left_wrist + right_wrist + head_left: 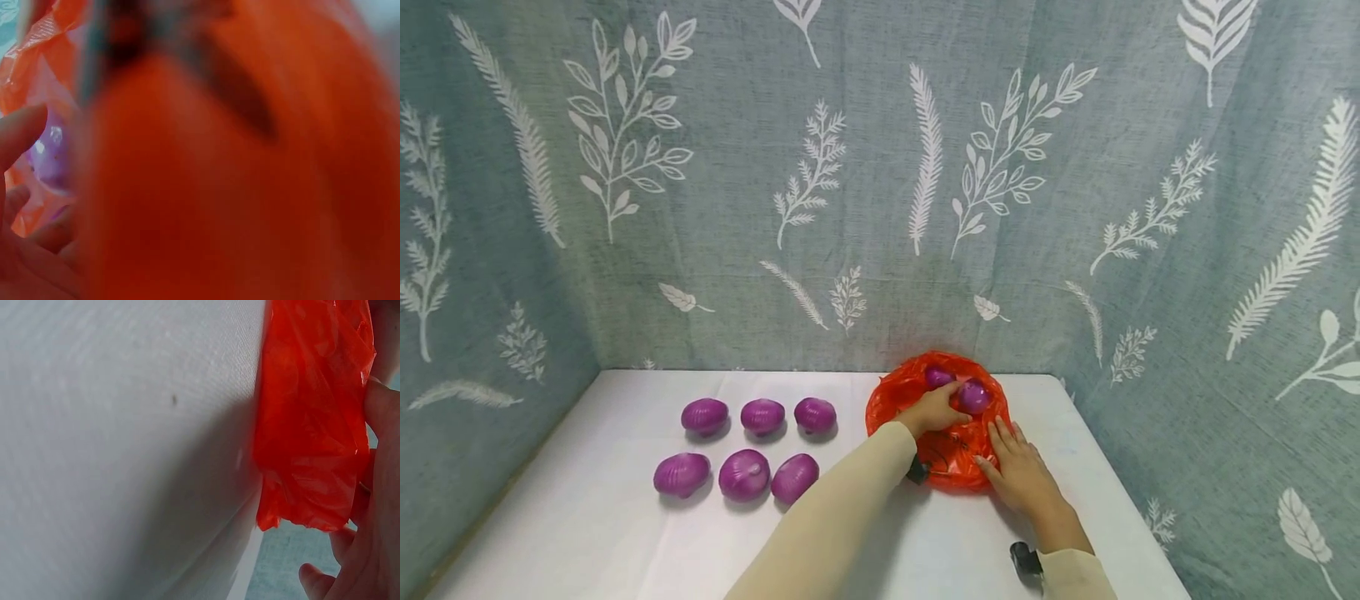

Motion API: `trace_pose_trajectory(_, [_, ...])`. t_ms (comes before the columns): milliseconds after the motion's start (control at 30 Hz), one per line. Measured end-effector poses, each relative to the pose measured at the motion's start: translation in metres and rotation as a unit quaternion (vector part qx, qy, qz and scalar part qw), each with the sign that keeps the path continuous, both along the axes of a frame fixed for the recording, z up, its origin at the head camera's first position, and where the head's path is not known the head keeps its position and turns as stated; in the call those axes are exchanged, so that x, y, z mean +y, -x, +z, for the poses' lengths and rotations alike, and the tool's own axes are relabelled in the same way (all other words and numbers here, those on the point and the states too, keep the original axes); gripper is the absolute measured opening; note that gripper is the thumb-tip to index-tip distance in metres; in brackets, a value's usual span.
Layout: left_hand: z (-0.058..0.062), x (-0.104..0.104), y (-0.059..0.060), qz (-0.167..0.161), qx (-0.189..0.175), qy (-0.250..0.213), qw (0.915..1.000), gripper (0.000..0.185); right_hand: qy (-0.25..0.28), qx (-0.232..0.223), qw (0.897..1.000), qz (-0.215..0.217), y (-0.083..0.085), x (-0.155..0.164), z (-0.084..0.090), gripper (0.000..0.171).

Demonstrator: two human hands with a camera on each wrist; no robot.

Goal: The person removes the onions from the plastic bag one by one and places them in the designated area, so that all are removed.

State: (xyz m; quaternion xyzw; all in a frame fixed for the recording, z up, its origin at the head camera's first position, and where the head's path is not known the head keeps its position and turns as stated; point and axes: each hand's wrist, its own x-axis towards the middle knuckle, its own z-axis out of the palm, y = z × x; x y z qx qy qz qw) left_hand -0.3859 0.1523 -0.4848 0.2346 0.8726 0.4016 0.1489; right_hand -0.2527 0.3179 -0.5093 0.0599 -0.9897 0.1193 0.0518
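A red plastic bag (910,392) lies open on the white table (587,525), right of centre. Inside it are two purple onions. My left hand (953,400) reaches into the bag and grips the nearer onion (976,395); the other onion (938,377) lies just behind. My right hand (1002,440) rests flat on the bag's near edge with straight fingers. The left wrist view is mostly blurred red plastic (250,187), with fingers (19,134) and a bit of purple onion (50,156) at the left. The right wrist view shows the bag's edge (312,425) against my fingers (381,425).
Several purple onions (744,474) lie in two rows on the left half of the table. Leaf-patterned grey cloth (880,183) walls in the table at the back and both sides. The table's right edge runs close beside the bag.
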Motion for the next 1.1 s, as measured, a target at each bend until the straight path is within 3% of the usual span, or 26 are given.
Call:
trace_pose_trajectory(233, [0.003,0.008,0.002,0.029,-0.017,0.028,0.9990,0.083,0.004,0.004,1.000,0.007,0.001,-0.005,-0.001,0.073])
trace_pose_trajectory(500, [0.010,0.018,-0.003,0.036,-0.021,0.095,0.9946,0.087,-0.002,-0.001,1.000,0.003,0.001,-0.005,-0.003,0.073])
trace_pose_trajectory(767, [0.006,0.026,-0.004,0.027,-0.008,0.155,0.9876,0.084,0.002,-0.004,1.000,-0.001,0.000,-0.005,-0.001,0.074])
trace_pose_trajectory(900, [0.005,0.030,-0.010,0.010,0.054,0.166,0.9846,0.081,0.003,-0.007,1.000,-0.007,0.000,-0.002,-0.001,0.074])
trace_pose_trajectory(1000, [0.007,0.031,-0.014,-0.005,0.119,0.179,0.9766,0.077,0.002,-0.007,1.000,-0.011,-0.001,0.000,-0.002,0.075])
trace_pose_trajectory(1100, [0.007,0.033,-0.013,-0.011,0.154,0.187,0.9701,0.072,0.006,-0.008,1.000,-0.013,-0.001,0.000,-0.002,0.076])
